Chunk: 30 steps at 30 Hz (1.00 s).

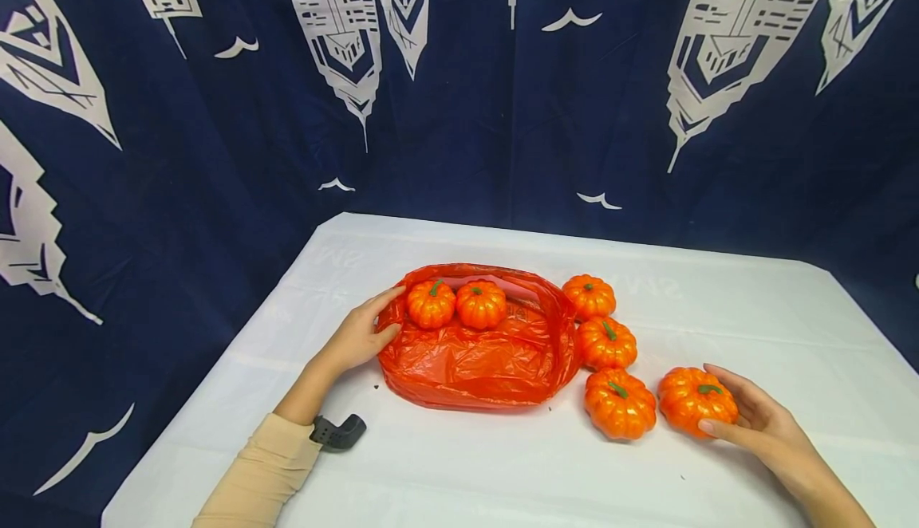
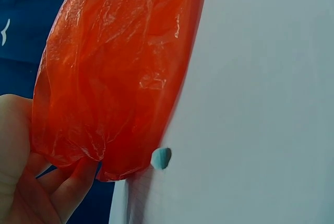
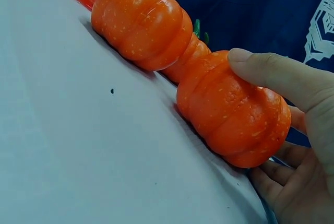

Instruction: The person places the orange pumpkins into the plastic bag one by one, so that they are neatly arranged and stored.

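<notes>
A red plastic bag (image 1: 467, 364) lies on the table with its mouth spread wide. Inside, toward its far side, sit two small orange pumpkins, one on the left (image 1: 431, 305) and one beside it (image 1: 481, 305). My left hand (image 1: 359, 338) holds the bag's left edge; in the left wrist view its fingers (image 2: 73, 192) curl at the thin plastic. At the right, my right hand (image 1: 771, 424) grips a larger orange pumpkin (image 3: 232, 112) with a green stem, thumb on its near side and fingers around the far side. That pumpkin is close to the table surface.
Three more pumpkins stand in a line along the bag's right side: a far one (image 1: 589, 297), a middle one (image 1: 607, 344) and a near one (image 1: 621, 405). A white cloth covers the table (image 1: 459, 472). Behind hangs a dark blue printed curtain (image 1: 459, 153).
</notes>
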Tool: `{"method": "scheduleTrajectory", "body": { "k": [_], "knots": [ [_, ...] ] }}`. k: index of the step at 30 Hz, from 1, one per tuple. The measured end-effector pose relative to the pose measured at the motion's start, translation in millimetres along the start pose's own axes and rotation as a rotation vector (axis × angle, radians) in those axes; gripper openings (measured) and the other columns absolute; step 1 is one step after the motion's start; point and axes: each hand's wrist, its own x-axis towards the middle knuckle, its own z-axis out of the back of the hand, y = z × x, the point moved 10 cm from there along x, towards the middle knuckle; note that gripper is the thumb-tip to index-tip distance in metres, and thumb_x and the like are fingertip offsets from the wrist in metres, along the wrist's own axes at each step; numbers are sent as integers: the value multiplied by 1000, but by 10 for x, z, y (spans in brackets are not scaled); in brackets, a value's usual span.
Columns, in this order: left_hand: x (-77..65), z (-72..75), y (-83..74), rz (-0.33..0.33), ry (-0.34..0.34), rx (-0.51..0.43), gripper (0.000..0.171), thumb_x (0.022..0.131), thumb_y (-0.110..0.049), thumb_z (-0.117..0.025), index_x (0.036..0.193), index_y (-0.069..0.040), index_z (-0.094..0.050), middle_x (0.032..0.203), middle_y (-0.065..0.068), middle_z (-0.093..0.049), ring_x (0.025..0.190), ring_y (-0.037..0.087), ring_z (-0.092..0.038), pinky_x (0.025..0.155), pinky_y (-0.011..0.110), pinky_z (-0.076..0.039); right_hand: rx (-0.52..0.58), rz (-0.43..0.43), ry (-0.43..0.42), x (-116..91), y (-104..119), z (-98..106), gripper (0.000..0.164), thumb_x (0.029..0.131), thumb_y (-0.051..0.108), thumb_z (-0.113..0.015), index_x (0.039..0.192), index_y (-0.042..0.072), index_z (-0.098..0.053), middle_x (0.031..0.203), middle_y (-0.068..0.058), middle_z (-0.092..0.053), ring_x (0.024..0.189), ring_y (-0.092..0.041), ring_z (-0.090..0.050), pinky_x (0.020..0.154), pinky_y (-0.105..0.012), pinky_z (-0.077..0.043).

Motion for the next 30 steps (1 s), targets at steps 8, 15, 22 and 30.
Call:
{"method": "scheduleTrajectory", "body": {
  "k": [8, 15, 22, 30],
  "knots": [
    [-4, 6, -23, -13, -2, -6, 58, 89, -3, -65, 144, -2, -45, 146, 20, -44, 135, 40, -40, 110, 55, -31, 15, -4, 9, 2, 25, -6, 68, 91, 5, -66, 151, 8, -34, 130, 31, -40, 110, 20, -43, 83, -5, -43],
    [-7, 7, -26, -10, 2, -3, 58, 89, -3, -65, 144, -2, -45, 147, 19, -44, 135, 40, -40, 110, 55, -31, 25, 39, 10, 24, 142, 10, 67, 91, 1, -65, 150, 10, -37, 130, 31, -43, 112, 18, -45, 84, -4, -42],
    [-10, 1, -18, -7, 4, 4, 58, 89, -2, -64, 144, -2, -45, 147, 19, -44, 135, 39, -40, 110, 55, -32, 97, 115, 40, 112, 392, 5, 66, 89, -8, -62, 148, 10, -40, 132, 26, -47, 115, 13, -48, 85, -7, -45],
    [-3, 6, -16, -4, 3, -1, 58, 89, -3, -65, 144, -3, -45, 147, 20, -44, 135, 39, -39, 110, 54, -32, 140, 161, 85, 249, 698, -88, 65, 89, -9, -61, 148, 10, -40, 134, 19, -50, 116, 6, -52, 86, -12, -48]
  ]
}}
